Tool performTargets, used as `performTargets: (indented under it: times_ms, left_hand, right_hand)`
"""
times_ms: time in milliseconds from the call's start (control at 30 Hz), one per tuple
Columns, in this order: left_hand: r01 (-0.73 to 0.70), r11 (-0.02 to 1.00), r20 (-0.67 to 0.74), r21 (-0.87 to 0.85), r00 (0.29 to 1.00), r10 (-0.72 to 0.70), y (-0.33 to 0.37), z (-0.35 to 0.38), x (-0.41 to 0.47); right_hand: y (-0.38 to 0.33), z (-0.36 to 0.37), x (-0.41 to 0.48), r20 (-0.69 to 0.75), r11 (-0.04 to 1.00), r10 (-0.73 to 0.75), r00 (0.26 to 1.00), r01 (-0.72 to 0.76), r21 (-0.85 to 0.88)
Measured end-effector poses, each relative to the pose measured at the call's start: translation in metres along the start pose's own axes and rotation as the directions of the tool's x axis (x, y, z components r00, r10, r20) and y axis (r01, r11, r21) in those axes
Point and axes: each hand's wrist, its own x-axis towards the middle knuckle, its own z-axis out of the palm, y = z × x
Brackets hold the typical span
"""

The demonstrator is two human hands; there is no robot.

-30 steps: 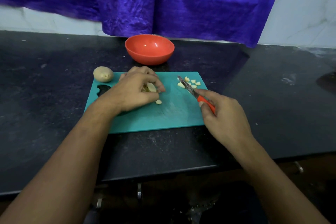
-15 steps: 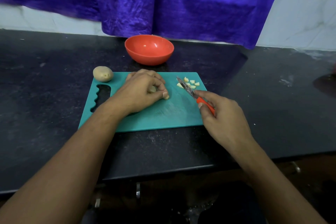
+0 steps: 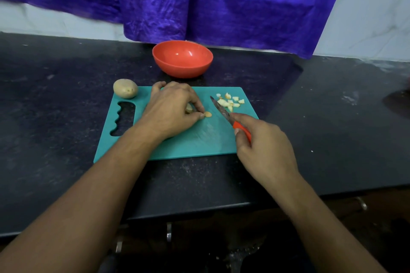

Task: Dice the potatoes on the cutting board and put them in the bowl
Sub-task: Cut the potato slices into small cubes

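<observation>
The potato pieces were pale yellow and wet-looking, with brown skin on some edges. One whole potato [image 3: 125,88], tan and unpeeled, sat at the far left corner of the teal cutting board [image 3: 199,139], partly over its edge. One chunk [image 3: 189,107] lay mid-board under the left hand [image 3: 170,111], whose curled fingertips pinched it, hiding most of it. One small slice [image 3: 207,114] lay just beside those fingertips. Near the board's far right corner was a loose pile of diced bits [image 3: 229,102]; I counted about eight, though some ran together.

The right hand [image 3: 264,148] was closed round the orange handle of the one knife [image 3: 221,111], its blade pointing away from the person between the slice and the pile. One orange-red bowl [image 3: 182,60] stood on the black counter [image 3: 66,106] just beyond the board, below a purple cloth [image 3: 221,2].
</observation>
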Motion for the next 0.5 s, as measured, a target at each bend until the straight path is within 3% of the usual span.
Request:
performTargets:
  times_ms: [500]
  left_hand:
    - [0.095,0.991,-0.060,0.098,0.994,-0.089,0.014,0.007,0.002]
  right_hand:
    - [-0.024,0.013,-0.011,-0.002,0.993,-0.058,0.998,0.058,-0.106]
